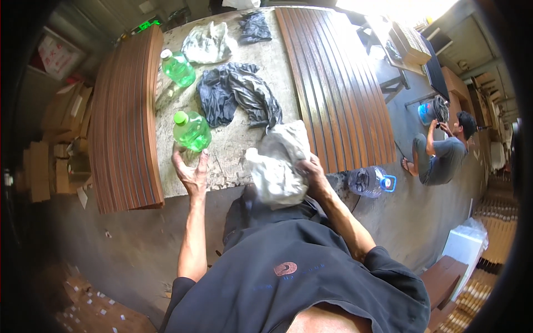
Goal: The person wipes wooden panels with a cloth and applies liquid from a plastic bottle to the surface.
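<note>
My left hand [191,173] has its thumb and fingers around the base of a clear bottle of green liquid [192,133] with a green cap, at the near left of the worktable [177,180]. My right hand [314,173] grips a crumpled white cloth [282,172], which hangs over the table's near edge and is partly blurred. Behind the left-hand bottle stands a second green bottle [179,70] with a white cap. A dark grey cloth [236,94] lies rumpled in the middle of the table. Farther back are another white cloth [210,44] and a small black cloth [255,28].
Brown grooved panels lie in a left stack [123,119] and a right stack [338,89]. A clear plastic jug [367,182] with a blue handle is below the right stack. At the right, another person [444,150] squats near a bucket [427,113]. Cardboard [69,114] is piled at the left.
</note>
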A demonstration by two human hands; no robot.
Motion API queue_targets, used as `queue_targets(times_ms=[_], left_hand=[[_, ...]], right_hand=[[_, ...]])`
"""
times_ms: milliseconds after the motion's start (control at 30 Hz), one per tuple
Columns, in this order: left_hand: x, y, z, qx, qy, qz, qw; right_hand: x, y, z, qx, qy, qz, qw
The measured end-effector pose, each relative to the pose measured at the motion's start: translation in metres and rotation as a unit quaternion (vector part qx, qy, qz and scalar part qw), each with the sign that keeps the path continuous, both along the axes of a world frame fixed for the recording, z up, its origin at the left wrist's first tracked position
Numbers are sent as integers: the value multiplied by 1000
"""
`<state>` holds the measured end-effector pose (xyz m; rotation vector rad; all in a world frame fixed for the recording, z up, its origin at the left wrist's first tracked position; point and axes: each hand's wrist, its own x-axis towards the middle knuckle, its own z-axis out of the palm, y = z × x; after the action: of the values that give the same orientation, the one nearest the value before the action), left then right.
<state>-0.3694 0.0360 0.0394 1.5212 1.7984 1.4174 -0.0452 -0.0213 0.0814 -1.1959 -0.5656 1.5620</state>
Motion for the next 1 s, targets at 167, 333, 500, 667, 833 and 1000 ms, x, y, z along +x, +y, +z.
queue_targets(times_ms=[167, 333, 500, 667, 833, 1000], left_hand=[[-24, 45, -19, 88, 102, 18, 991], [-41, 76, -36, 41, -16, -56, 997], [-53, 105, -20, -57, -75, -177, 980], [-33, 110, -15, -22, -104, -208, 972], [6, 92, 40, -21, -67, -272, 960], [66, 66, 87, -24, 74, -366, 927]], right_hand=[[42, -42, 10, 10, 4, -128, 992], [54, -74, 3, -4, 81, -219, 972], [68, -113, -13, 29, 150, -329, 932], [75, -146, -23, 52, 157, -395, 904], [93, -173, -41, 72, 194, -449, 869], [130, -174, -68, 85, 197, -476, 853]])
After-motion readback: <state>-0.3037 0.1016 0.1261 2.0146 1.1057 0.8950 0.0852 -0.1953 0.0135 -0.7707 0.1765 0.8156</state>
